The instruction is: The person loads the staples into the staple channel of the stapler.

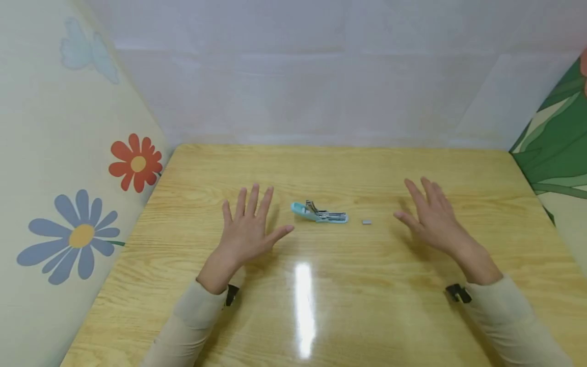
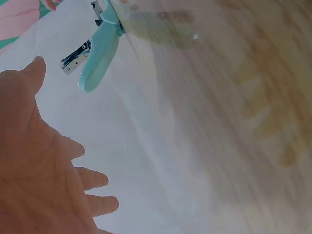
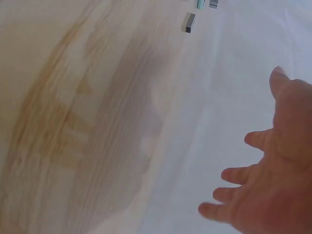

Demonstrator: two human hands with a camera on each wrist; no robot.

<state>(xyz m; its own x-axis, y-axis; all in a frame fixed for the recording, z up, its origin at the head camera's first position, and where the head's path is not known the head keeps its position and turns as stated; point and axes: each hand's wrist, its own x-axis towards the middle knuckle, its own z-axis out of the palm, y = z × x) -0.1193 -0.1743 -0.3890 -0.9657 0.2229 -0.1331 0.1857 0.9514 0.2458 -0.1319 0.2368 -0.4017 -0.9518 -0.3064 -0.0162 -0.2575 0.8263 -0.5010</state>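
A light-blue stapler [image 1: 321,214] lies on the wooden table, its top swung back so the metal magazine shows. Just right of it rests a small grey strip of staples [image 1: 367,222], seen closer as a short metallic bar [image 3: 190,23] in the right wrist view. My left hand [image 1: 245,234] hovers left of the stapler, palm down, fingers spread. To the right of the staples, my right hand [image 1: 433,221] is held above the table with fingers extended. Neither hand touches anything. In the left wrist view the stapler [image 2: 100,56] appears beyond the left thumb.
The wooden table [image 1: 257,326] reaches back to a white cloth-like wall [image 1: 298,97]. A flower-painted panel [image 1: 50,153] stands on the left, and a panel with green leaves [image 1: 559,142] on the right. Each wrist carries a dark camera strap piece.
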